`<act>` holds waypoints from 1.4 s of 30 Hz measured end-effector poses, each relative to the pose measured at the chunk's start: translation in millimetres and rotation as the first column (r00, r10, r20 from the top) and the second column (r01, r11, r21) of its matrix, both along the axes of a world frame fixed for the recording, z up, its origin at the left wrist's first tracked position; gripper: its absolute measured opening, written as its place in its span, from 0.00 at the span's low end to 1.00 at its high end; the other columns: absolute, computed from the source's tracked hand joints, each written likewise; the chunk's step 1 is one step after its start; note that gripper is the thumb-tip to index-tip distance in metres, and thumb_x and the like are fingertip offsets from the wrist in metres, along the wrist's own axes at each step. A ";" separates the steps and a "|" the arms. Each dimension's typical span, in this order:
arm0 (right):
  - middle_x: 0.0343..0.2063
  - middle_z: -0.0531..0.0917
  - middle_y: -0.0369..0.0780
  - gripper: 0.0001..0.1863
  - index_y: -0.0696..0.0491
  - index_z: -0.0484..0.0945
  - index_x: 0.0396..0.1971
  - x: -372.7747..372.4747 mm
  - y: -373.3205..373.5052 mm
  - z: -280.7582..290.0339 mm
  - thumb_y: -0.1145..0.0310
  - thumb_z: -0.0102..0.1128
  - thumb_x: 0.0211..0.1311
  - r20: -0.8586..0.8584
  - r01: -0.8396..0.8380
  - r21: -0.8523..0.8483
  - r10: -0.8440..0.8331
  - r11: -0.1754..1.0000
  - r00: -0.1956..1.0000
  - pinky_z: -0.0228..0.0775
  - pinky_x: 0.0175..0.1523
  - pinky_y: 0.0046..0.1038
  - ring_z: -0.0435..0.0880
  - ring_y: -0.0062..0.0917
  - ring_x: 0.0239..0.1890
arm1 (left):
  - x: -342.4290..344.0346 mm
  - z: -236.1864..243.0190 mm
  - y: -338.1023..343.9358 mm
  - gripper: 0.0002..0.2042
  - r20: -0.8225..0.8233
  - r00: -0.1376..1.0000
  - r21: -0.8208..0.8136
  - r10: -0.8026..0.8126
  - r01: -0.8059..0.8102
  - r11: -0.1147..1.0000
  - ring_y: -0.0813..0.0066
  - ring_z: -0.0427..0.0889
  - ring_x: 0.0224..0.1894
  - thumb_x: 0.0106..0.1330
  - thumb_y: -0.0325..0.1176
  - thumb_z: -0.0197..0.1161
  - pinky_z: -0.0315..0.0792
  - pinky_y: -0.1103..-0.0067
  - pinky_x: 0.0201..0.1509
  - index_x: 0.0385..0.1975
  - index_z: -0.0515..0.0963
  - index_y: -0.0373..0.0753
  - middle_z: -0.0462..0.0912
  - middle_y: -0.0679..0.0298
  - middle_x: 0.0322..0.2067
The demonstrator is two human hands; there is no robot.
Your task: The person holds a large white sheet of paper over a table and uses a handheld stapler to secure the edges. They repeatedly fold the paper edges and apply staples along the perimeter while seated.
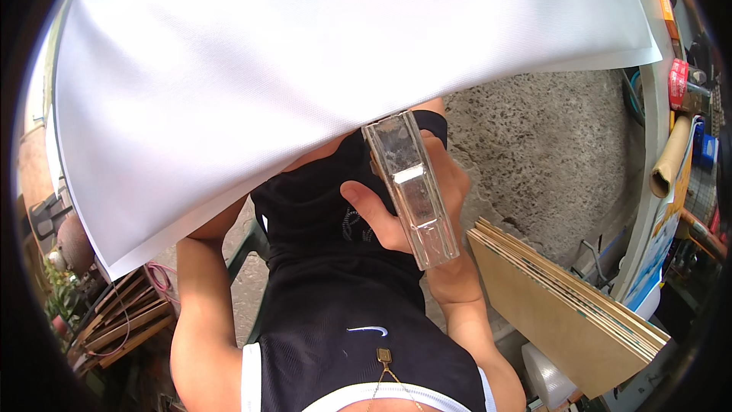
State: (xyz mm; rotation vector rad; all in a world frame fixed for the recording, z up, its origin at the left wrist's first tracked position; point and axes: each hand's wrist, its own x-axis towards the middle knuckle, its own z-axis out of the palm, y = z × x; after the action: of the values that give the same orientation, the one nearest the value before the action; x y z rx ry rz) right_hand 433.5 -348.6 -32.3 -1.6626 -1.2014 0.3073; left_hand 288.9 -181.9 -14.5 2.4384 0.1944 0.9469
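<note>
A large white sheet, finely textured like canvas (305,38), spans the upper view. Its near edge hangs loosely over my lap and curls at the lower left corner. My right hand (448,175) grips a long, shiny, box-shaped tool (412,191) with a grooved, see-through or chrome-like top; its exact kind is unclear. The fingers wrap its right side, while the thumb sticks out to the left. The tool's far end meets the sheet's near edge. My left forearm runs up under the sheet, which hides my left hand.
A stack of thin boards (560,309) leans at the lower right, near a roll of clear wrap (547,374). Along the right stands a shelf with a cardboard tube (671,156) and a red box (678,84). Wood scraps (126,320) lie at left. Rough concrete floor (534,152) shows.
</note>
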 end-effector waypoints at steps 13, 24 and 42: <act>0.21 0.75 0.35 0.24 0.55 0.73 0.32 -6.6 2.1 13.6 0.58 0.73 0.37 -0.060 0.041 -0.119 -0.049 0.992 0.997 0.69 0.25 0.21 0.75 0.21 0.20 | -18.2 0.7 5.1 0.13 -0.062 0.998 -0.033 -0.004 0.002 0.999 0.73 0.77 0.39 0.58 0.34 0.60 0.71 0.78 0.42 0.41 0.75 0.38 0.77 0.63 0.39; 0.21 0.73 0.34 0.26 0.54 0.73 0.32 -8.8 3.1 7.3 0.54 0.73 0.37 0.029 0.039 -0.098 -0.036 0.994 0.999 0.70 0.23 0.21 0.75 0.21 0.19 | -22.1 5.6 6.9 0.13 -0.093 0.996 -0.045 -0.017 0.013 0.999 0.72 0.77 0.39 0.58 0.33 0.59 0.71 0.77 0.42 0.41 0.74 0.37 0.77 0.62 0.39; 0.19 0.75 0.35 0.24 0.54 0.75 0.30 -11.5 5.7 18.0 0.55 0.73 0.37 -0.065 0.064 -0.157 -0.075 0.986 0.995 0.69 0.24 0.21 0.76 0.22 0.19 | -26.9 6.6 10.2 0.12 -0.112 0.994 -0.043 -0.006 0.001 0.999 0.69 0.76 0.39 0.59 0.33 0.57 0.71 0.76 0.42 0.41 0.74 0.36 0.77 0.61 0.38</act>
State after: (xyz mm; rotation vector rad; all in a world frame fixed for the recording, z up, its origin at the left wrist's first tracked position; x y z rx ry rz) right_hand 422.1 -343.0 -14.3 -1.8081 -1.0872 0.4214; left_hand 262.0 -171.7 -7.9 2.4534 0.2473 0.7963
